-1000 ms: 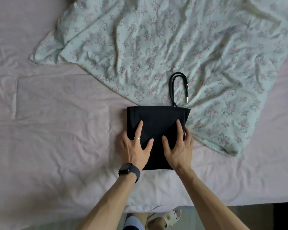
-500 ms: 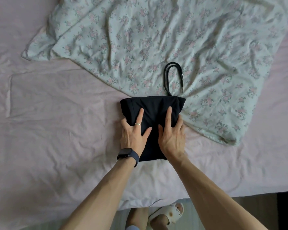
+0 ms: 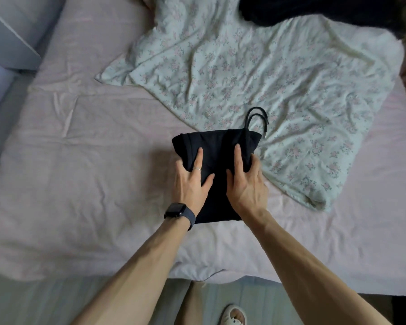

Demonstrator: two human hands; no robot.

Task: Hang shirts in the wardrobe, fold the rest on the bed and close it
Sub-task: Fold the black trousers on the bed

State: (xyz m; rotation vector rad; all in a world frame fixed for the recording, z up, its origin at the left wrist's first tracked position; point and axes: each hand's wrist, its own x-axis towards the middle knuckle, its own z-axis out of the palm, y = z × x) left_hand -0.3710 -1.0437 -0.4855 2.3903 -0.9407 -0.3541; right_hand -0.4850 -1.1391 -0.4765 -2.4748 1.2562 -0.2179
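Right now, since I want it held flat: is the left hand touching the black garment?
Touching. Head view shows the left hand with fingers on the black garment.

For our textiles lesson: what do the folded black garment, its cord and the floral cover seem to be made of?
Folded black garment: looks like thick matte knit, perhaps cotton fleece; it holds soft, bulky folds. Cord: round black textile with shiny, probably metal, tips. Floral cover: thin printed woven fabric, likely cotton, matte and finely creased.

Folded black garment (image 3: 218, 146), drawstring (image 3: 256, 116) looped out, lies on bed (image 3: 80, 160).
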